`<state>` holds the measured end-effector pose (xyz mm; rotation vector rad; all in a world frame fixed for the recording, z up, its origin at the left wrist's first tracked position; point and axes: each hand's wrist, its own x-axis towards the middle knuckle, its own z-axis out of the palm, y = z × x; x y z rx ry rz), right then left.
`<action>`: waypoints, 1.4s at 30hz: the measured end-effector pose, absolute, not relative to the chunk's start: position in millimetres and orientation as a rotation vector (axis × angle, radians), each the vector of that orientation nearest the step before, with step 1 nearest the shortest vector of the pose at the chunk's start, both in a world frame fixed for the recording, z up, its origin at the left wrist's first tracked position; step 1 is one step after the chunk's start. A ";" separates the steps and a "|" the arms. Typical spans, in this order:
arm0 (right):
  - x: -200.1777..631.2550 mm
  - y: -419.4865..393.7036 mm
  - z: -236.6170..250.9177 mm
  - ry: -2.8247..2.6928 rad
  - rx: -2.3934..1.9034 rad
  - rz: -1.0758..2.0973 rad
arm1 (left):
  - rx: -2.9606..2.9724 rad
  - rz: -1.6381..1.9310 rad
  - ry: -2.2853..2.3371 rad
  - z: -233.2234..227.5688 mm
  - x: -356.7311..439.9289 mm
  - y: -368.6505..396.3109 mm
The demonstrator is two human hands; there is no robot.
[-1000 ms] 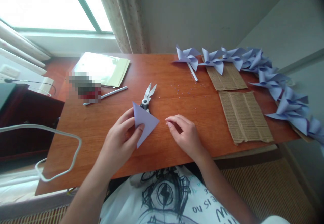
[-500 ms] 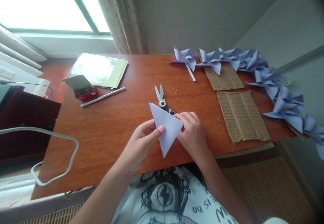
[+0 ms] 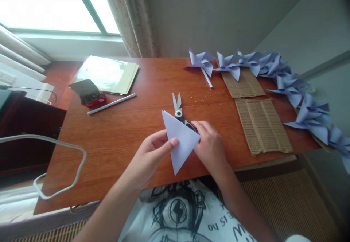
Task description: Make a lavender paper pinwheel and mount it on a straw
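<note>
A folded triangle of white paper (image 3: pixel 181 140) is pinched between the thumb and fingers of my left hand (image 3: pixel 155 151), one point towards me. My right hand (image 3: pixel 209 140) is closed round the handles of a pair of scissors (image 3: pixel 178 114), at the paper's right corner. The scissors' blades are slightly apart and point away from me, beyond the paper's upper edge. Part of the handles is hidden behind the paper and my fingers.
Several paper pinwheels (image 3: pixel 228 66) line the table's (image 3: pixel 109 143) back and right. Two cardboard pieces (image 3: pixel 264 125) lie right. At left are a red box (image 3: pixel 91 98), a rolled paper stick (image 3: pixel 112 104), a stack of sheets (image 3: pixel 109 74) and a white cable (image 3: pixel 82 162). Tiny scraps lie behind the scissors.
The scissors have shifted a little to the right and turned in my right hand's grip. The folded paper has tilted slightly, its lower point moving left and towards me.
</note>
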<state>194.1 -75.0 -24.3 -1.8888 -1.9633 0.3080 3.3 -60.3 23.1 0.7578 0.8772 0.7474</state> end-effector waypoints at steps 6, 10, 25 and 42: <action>223.3 -65.8 -26.5 -1.918 -1.925 0.192 | 0.786 0.813 0.982 17.6 -11.1 -49.7; 223.3 -71.6 -19.6 -1.900 -1.829 0.228 | 0.871 0.963 1.096 11.2 -18.4 -37.4; 198.2 -67.8 -6.6 -1.941 -2.019 0.432 | 1.101 1.155 1.037 18.3 -1.3 3.5; 190.5 -72.3 -8.3 -0.727 -0.887 1.793 | 1.045 1.176 1.051 9.0 -6.6 -8.1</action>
